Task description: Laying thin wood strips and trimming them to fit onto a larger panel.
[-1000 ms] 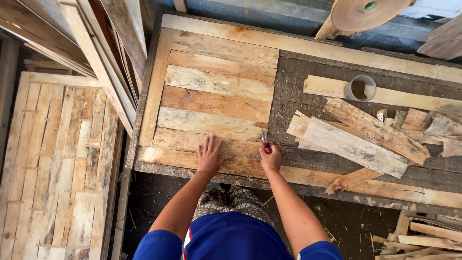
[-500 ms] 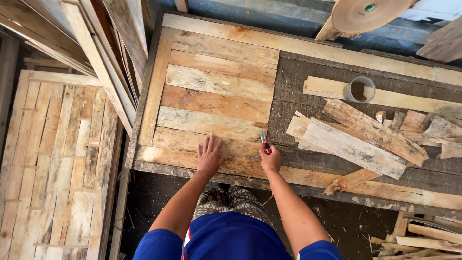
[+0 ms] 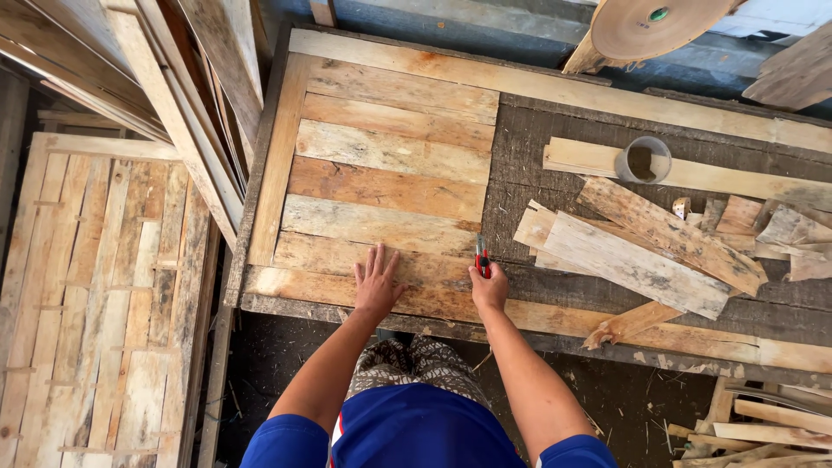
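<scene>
Hands on the panel of pale wooden slats (image 3: pixel 390 165): the left hand (image 3: pixel 377 282) lies flat with fingers spread near the front edge, seemingly pinning the boards steady, while the right hand (image 3: pixel 488 288) is closed around a small red-handled tool (image 3: pixel 482 257), tip pointing away at the panel's right end. Further right, a clear round plastic cup (image 3: pixel 643 159) stands on a long pale batten (image 3: pixel 693 171); its contents are unclear.

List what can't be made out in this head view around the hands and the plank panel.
- Small red-handled tool in the right hand: tip too small to identify.
- Plank under the left hand: palm covers the contact.
- Round container: contents unclear.
- Disc: cut off by top edge.
</scene>
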